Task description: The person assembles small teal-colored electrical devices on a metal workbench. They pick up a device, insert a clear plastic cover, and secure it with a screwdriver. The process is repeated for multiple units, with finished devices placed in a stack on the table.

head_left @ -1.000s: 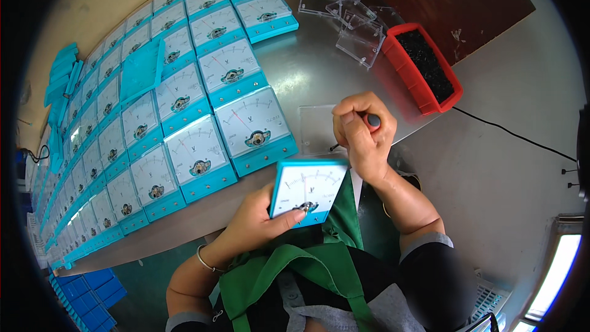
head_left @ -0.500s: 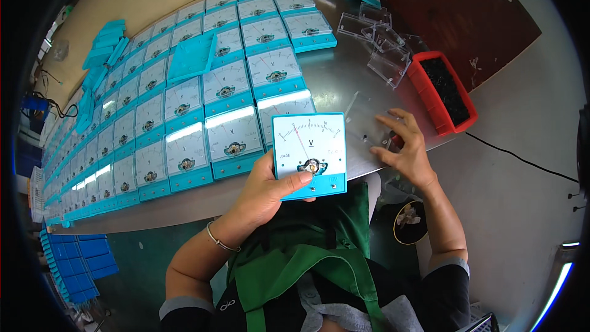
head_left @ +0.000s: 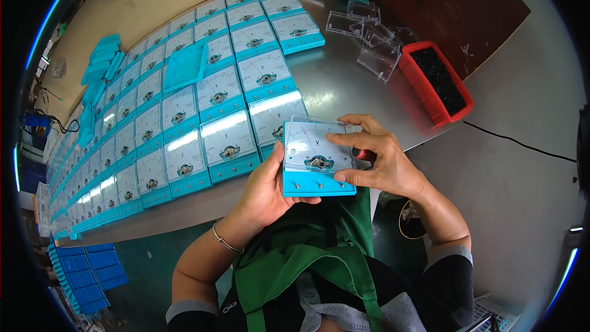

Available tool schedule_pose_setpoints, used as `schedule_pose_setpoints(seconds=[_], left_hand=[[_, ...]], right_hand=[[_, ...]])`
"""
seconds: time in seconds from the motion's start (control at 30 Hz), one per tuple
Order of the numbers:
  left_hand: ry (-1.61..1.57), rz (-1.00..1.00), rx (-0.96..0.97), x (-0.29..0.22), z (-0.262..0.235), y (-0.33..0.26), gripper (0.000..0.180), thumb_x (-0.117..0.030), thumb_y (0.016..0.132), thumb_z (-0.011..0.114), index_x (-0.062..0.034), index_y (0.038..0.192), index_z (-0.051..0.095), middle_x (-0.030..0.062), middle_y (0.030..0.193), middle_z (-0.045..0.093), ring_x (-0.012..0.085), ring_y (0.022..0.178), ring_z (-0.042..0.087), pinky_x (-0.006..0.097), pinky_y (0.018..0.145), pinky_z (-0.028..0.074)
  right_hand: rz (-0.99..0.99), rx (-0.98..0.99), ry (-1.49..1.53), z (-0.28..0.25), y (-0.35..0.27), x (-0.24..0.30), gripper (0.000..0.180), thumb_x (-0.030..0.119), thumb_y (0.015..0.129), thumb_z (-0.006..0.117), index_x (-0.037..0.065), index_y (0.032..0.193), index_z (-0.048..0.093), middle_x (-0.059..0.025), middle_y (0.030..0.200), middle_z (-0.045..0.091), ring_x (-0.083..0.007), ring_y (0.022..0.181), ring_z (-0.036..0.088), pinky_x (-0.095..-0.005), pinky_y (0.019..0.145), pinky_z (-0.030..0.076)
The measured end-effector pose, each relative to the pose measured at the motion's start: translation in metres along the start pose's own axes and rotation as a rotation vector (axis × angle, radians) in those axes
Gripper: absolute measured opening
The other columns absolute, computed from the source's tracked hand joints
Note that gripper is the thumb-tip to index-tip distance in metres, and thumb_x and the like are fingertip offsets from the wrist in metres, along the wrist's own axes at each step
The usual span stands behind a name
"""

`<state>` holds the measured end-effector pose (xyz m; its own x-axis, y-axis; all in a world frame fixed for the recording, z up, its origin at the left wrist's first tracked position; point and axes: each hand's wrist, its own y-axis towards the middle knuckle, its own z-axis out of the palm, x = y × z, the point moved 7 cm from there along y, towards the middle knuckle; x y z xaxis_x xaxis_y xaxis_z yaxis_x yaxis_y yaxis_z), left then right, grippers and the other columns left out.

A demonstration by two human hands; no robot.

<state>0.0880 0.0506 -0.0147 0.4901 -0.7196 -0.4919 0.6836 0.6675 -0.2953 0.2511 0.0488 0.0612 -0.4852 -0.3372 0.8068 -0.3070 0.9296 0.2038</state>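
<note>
My left hand (head_left: 261, 187) holds a voltmeter with a turquoise base (head_left: 304, 187) from its left side and underneath, with the white scale face upward. Over that face my right hand (head_left: 393, 163) grips a clear plastic cover (head_left: 296, 155) by its right side. The cover lies slightly tilted on the meter, its far edge sticking out past the base; whether it is fully seated I cannot tell. Tucked inside my right hand is a tool with a dark red handle (head_left: 364, 155), perhaps a screwdriver; its other end is hidden. Several screw terminals show along the meter's near strip.
Rows of similar covered meters (head_left: 229, 138) fill the metal table's left side, with a loose turquoise housing (head_left: 184, 67) on top. Loose clear covers (head_left: 379, 58) lie at the far right, beside a red bin (head_left: 413, 80) of small black parts. A black cable (head_left: 516, 141) runs rightward.
My right hand has picked up a clear cover from the table and brought it left onto the meter. My left thumb has moved from the meter's face to its side.
</note>
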Motion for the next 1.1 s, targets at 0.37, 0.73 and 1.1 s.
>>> schedule_pose_setpoints(seconds=[0.37,0.73,1.1], left_hand=[[0.399,0.162,0.015,-0.004,-0.001,-0.007,0.049,-0.017,0.087,0.065,0.0015,0.127,0.042,0.0139,0.112,0.058,0.0208,0.094,0.063,0.037,0.072,0.057],[0.388,0.135,0.110,-0.006,0.014,-0.013,0.046,-0.021,0.088,0.064,0.0016,0.124,0.045,0.0142,0.110,0.060,0.0221,0.094,0.064,0.036,0.067,0.059],[0.344,0.156,0.103,-0.006,0.024,-0.024,0.046,-0.020,0.088,0.062,0.0022,0.124,0.044,0.0152,0.108,0.060,0.0236,0.089,0.065,0.038,0.067,0.059]], right_hand=[[-0.033,-0.068,0.002,0.008,-0.007,0.014,0.064,0.018,0.069,0.082,0.007,0.127,0.056,-0.0217,0.131,0.044,-0.0214,0.079,0.063,-0.0315,0.070,0.054],[0.389,0.013,1.109,0.048,-0.042,-0.038,0.036,0.029,0.090,0.065,-0.006,0.096,0.059,-0.0056,0.069,0.060,-0.0073,0.050,0.052,-0.0204,0.044,0.036],[0.136,-0.065,0.771,0.073,-0.031,-0.035,0.015,0.003,0.087,0.063,-0.004,0.101,0.064,-0.0017,0.085,0.067,-0.0048,0.075,0.058,-0.0214,0.064,0.047]])
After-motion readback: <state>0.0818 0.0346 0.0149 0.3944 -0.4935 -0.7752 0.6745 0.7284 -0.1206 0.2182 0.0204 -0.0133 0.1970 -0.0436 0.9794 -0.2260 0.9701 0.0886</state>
